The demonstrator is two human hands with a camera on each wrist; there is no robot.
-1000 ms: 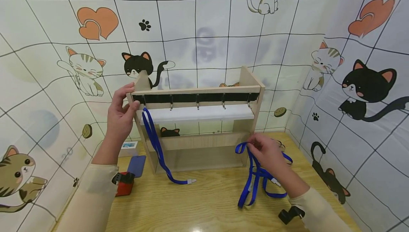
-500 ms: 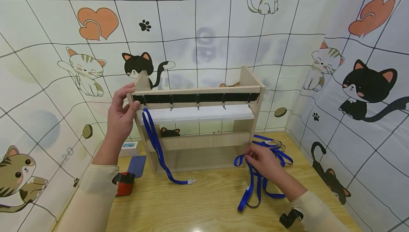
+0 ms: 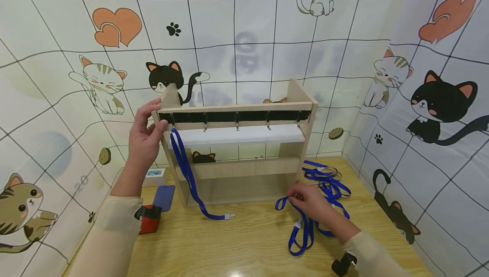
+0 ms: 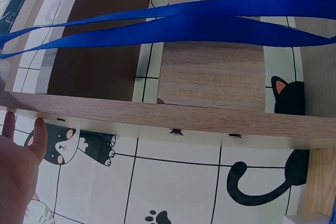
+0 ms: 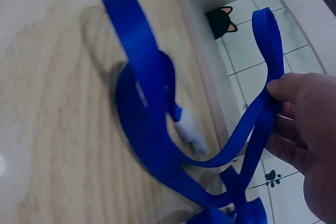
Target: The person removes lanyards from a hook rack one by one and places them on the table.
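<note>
A small wooden shelf (image 3: pixel 238 169) stands upright on the table, with a row of metal hooks on a black strip (image 3: pixel 252 116). My left hand (image 3: pixel 143 139) grips its upper left side, thumb at the front; fingertips (image 4: pixel 38 135) show against that panel in the left wrist view. From the leftmost hook hangs a blue lanyard (image 3: pixel 186 169), its pale clip lying on the table. Beside the shelf's lower right corner, my right hand (image 3: pixel 311 200) pinches another blue lanyard (image 5: pixel 270 51) between thumb and fingers, a loop standing above the pinch. Its lower part trails onto the table.
More blue lanyards (image 3: pixel 331 186) lie tangled at the right behind my right hand. Left of the shelf are a white box (image 3: pixel 154 178), a blue card-like piece (image 3: pixel 164 198) and a red object (image 3: pixel 149 222) partly behind my sleeve. A cat-print sheet (image 3: pixel 244 56) surrounds the table (image 3: pixel 214 251).
My right hand has moved down and slightly left with the pinched lanyard, drawing it away from the tangled ones. My left hand stays on the shelf.
</note>
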